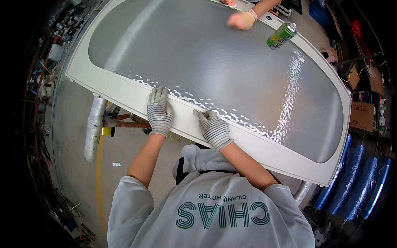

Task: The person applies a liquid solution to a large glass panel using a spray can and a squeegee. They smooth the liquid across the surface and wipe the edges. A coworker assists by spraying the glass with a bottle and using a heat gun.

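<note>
Panel [173, 49], grey-centred with a white frame [120, 87], lies before the person. Left gloved hand [159, 115] rests flat on the near frame, fingers extended, gripping nothing. Right gloved hand [214, 129], partly curled, pinches a small grey flat piece [195, 112] at the same frame. Green spray can [281, 36] sits near the far edge.

Across the pale grey shirt [161, 227] I see big, green, striped capitals [223, 215], clear enough to read, with a smaller line of dark lettering [217, 196] beside them, all upside down from here. The green spray can [282, 36] and the cardboard box [362, 116] carry print too small for me to make out. The white frame [111, 84] bears a little dark mark [269, 17], also illegible.
</note>
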The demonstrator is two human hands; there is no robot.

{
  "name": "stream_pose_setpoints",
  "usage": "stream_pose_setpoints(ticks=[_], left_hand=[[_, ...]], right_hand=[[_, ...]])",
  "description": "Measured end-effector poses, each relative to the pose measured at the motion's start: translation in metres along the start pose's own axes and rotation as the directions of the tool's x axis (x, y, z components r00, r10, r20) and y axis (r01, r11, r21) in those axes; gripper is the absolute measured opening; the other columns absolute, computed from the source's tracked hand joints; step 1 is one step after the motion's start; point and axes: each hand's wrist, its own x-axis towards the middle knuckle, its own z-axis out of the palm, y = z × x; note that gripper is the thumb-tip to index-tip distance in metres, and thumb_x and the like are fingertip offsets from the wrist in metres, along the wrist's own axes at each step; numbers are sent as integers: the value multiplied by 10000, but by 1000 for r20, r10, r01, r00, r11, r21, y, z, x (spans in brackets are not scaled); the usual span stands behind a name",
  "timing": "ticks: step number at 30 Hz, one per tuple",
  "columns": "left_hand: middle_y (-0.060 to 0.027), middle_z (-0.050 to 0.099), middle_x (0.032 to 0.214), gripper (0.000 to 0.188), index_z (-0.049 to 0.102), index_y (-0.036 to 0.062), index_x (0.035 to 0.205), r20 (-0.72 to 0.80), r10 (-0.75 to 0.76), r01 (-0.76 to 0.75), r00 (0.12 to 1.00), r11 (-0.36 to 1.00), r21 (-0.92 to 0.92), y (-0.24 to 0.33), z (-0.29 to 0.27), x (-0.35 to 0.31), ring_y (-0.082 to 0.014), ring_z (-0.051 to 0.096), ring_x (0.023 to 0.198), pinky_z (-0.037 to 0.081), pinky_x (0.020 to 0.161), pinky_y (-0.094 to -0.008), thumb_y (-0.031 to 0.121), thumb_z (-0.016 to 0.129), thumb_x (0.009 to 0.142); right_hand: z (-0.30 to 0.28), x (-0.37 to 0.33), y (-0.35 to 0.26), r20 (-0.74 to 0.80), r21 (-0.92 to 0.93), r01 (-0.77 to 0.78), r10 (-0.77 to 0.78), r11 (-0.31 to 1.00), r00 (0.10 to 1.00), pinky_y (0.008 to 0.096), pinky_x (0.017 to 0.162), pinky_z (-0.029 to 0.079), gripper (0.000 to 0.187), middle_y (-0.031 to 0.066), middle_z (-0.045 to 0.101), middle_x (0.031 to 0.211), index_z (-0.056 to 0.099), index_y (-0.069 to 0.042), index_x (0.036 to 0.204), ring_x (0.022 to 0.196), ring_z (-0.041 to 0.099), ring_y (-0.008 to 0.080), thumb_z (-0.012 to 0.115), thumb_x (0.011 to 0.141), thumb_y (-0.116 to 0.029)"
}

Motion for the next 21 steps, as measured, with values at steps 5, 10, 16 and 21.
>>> stream_pose_setpoints(ticks=[5,10,16,21], left_hand=[[-185,498,1384,478,535,31,1294,-12,-12,12,1000,1000,-9,0,5,-4,-392,392,1340,297,1138,-474,82,575,820],[-190,499,1377,465,539,35,1280,-3,-13,13,1000,1000,-3,8,1,2,-404,398,1328,308,1127,-478,96,571,821],[-191,512,1362,470,533,34,1290,19,-1,-1,1000,997,76,7,1,2,-415,415,1308,330,1101,-485,129,574,831],[-212,499,1369,533,512,13,1307,20,53,-55,998,993,106,9,4,3,-425,404,1315,319,1104,-494,212,623,825]], right_hand=[[-34,-97,56,-108,-33,-128,124,991,986,360,631,551,367,107,633,1038,638,-126,1218,770,666,248,653,853,-162],[-56,-147,75,-242,43,-213,217,976,946,351,623,545,357,103,646,980,674,-129,1176,747,661,249,682,819,-128],[-38,-93,54,-67,50,-106,109,993,992,398,701,552,302,110,652,1046,643,-117,1172,821,671,281,590,911,-261],[-43,-36,31,234,311,-382,319,870,918,389,810,531,326,139,660,1080,651,-118,1132,872,667,303,491,981,-359]])
